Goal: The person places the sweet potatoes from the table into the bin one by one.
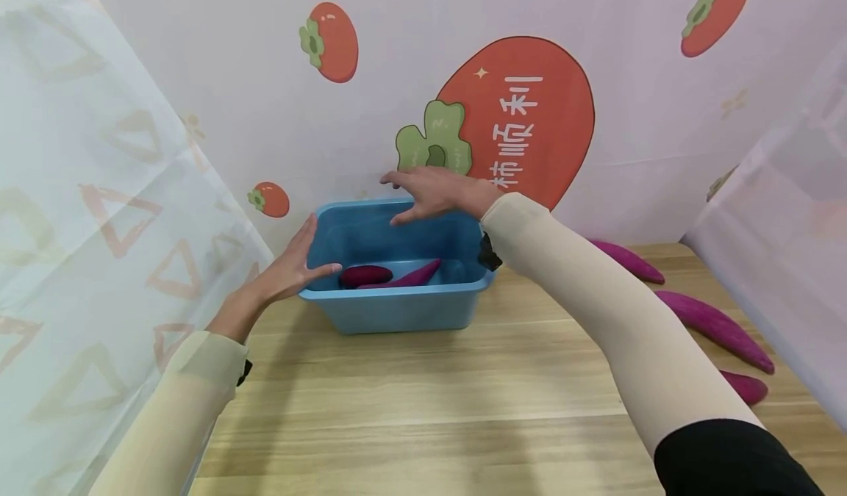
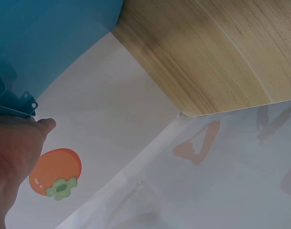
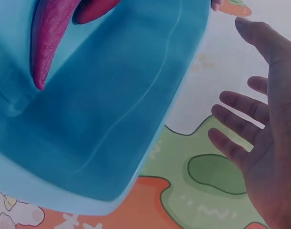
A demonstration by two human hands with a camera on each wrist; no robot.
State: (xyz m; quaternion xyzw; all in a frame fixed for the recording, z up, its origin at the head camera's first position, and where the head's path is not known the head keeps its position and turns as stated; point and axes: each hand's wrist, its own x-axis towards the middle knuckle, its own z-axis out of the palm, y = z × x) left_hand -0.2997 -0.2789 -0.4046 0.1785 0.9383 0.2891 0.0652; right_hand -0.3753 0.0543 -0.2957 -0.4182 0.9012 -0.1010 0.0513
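Running left to right across the person's front, the long axis of the blue bin lies between the two hands, its open top facing up. Inside, a dark purple piece lies just beside a pointed purple piece, whose tip aims right and away from the person. Nearer to the bin is the left hand, touching its left end, fingers straight, thumb held apart over the near left corner. Above the far rim hangs the right hand, fingers spread, holding nothing, apart from the bin; both pieces lie below it, leftward and toward the person. Well off to the right, three purple pieces rest on the wooden table, partly hidden by the right forearm
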